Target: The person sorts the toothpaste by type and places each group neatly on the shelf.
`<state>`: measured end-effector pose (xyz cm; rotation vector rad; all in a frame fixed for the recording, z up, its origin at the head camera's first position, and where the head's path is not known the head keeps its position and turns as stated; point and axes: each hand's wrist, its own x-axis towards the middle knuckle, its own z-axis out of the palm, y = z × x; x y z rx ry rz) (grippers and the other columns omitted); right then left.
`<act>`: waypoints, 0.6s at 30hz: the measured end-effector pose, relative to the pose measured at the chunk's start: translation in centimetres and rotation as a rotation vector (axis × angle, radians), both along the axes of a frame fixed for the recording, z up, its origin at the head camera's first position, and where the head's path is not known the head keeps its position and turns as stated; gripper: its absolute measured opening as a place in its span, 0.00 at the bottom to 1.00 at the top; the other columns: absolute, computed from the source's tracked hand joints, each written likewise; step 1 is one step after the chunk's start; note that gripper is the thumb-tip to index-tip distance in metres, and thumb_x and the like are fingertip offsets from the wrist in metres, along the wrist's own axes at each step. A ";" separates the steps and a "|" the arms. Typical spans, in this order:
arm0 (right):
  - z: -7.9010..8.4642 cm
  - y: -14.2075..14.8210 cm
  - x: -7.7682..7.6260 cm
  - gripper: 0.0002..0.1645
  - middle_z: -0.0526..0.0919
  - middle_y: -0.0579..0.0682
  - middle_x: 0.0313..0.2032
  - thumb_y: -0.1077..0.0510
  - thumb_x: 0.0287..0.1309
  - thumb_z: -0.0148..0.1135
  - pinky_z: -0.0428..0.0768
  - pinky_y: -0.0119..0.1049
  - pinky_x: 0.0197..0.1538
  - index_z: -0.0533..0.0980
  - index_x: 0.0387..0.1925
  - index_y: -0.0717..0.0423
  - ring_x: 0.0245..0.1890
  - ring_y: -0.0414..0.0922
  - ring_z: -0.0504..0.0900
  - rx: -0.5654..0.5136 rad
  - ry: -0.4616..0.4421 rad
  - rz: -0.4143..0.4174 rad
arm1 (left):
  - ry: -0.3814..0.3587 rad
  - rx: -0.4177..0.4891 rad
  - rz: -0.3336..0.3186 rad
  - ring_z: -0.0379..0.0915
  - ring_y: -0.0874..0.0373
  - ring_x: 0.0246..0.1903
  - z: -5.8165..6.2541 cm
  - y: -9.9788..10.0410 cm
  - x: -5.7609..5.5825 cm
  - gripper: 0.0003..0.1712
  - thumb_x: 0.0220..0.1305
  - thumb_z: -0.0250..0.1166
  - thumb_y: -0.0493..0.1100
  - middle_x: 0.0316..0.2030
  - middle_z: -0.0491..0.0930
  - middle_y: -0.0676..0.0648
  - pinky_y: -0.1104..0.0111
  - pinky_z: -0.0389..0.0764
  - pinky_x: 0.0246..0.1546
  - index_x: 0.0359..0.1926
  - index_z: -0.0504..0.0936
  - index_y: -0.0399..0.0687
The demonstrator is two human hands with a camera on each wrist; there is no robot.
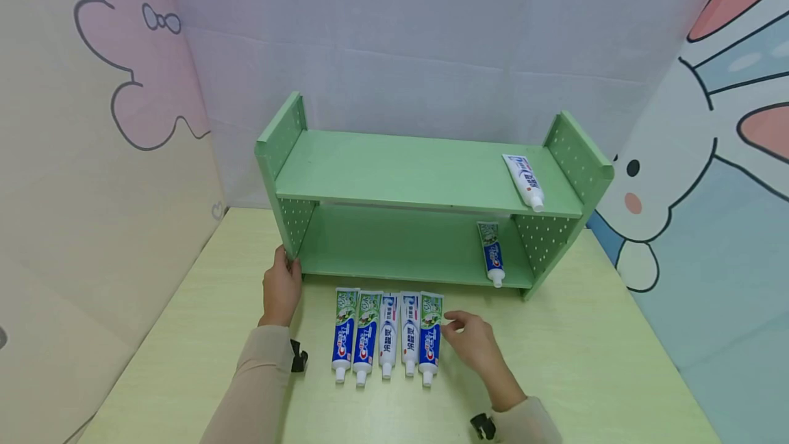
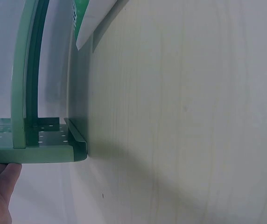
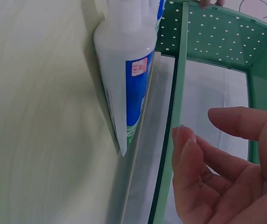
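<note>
My left hand (image 1: 281, 293) grips the lower left side panel of a green two-tier shelf (image 1: 394, 168), its thumb and fingers on opposite faces of the panel in the left wrist view. My right hand (image 1: 473, 344) is just right of the rightmost green-and-blue toothpaste tube (image 1: 430, 334); a gap shows between thumb and fingers, with nothing held. In the same row lie two more green-and-blue toothpaste tubes (image 1: 345, 334) and two white toothpaste tubes (image 1: 388, 334), caps towards me. In the right wrist view, the nearest tube (image 3: 138, 88) lies apart from the fingers.
On the upper tier, at the right, lies a white toothpaste tube (image 1: 524, 180). Below it, a green-and-blue tube (image 1: 492, 252) rests on the lower tier, its cap over the front edge. The shelf stands on a pale wooden table (image 1: 592, 341) against a curtain (image 1: 407, 40).
</note>
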<state>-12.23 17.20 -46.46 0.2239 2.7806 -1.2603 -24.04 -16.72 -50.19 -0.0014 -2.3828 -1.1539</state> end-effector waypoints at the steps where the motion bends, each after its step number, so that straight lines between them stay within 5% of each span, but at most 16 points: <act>1: -0.2 -0.1 0.0 0.20 0.80 0.48 0.33 0.61 0.60 0.64 0.73 0.37 0.28 0.79 0.52 0.65 0.27 0.43 0.74 0.004 -0.005 0.001 | 0.000 0.001 -0.001 0.79 0.34 0.42 0.0 0.0 0.0 0.21 0.72 0.55 0.34 0.46 0.79 0.26 0.45 0.78 0.36 0.63 0.66 0.34; 18: -1.6 -0.7 0.0 0.21 0.78 0.48 0.31 0.61 0.59 0.63 0.72 0.37 0.28 0.78 0.52 0.68 0.26 0.43 0.73 0.010 -0.088 0.003 | -0.021 -0.001 -0.007 0.79 0.33 0.41 0.3 0.0 0.1 0.21 0.72 0.54 0.33 0.45 0.78 0.25 0.45 0.77 0.36 0.63 0.66 0.32</act>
